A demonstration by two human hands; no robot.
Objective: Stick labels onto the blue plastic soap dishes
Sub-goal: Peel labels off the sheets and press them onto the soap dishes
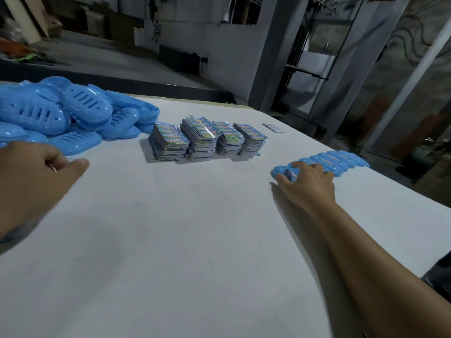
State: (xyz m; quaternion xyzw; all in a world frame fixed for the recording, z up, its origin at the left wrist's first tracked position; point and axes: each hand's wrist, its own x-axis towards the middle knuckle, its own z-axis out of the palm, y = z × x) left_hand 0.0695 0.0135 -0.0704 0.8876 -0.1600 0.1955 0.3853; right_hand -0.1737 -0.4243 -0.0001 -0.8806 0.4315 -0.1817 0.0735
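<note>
On the white table [195,240], the left hand [36,176] at mid-left hangs loosely curled, holding nothing. At mid-right the right hand [307,181] rests straight fingers on the nearest dish of a labelled row [341,162]. Label stacks [207,140] sit centre; unlabelled dishes [61,113] heap upper left.

A white table [170,240] fills a dim workshop. A small grey strip [273,128] lies flat near its far edge. Behind stand grey metal posts [275,52], a frame with hanging cables [415,37] and blurred clutter [22,47] at far left.
</note>
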